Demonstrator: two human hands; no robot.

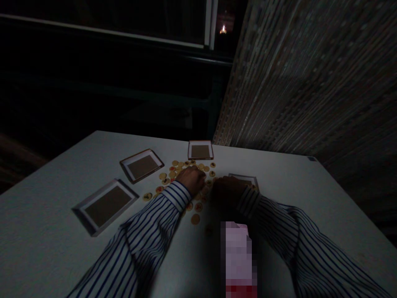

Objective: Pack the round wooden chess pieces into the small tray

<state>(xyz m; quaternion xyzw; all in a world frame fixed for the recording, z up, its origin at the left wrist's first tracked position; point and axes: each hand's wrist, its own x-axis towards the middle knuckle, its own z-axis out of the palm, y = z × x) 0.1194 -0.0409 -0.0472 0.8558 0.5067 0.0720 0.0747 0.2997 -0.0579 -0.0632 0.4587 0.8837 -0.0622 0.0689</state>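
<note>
Round wooden Chinese chess pieces (pixel 195 219), several with red or black characters, lie scattered on the white table (pixel 279 178). My left hand (pixel 191 180) is curled down among them, knuckles up, its fingertips hidden beneath it. Close by on the right, my right hand (pixel 226 192) is bent over the pieces in deep shadow. Its fingers and anything under them cannot be made out. Just beyond my right wrist is a shallow open box (pixel 256 180), partly covered by the hand and sleeve, with a few pieces showing at its near side.
Three more shallow boxes show bare bottoms: one at the near left (pixel 107 206), one farther left (pixel 142 166) and one at the back (pixel 200 151). A pixelated pink and red object (pixel 238 256) is at the near edge. A string curtain (pixel 294 74) hangs behind, right.
</note>
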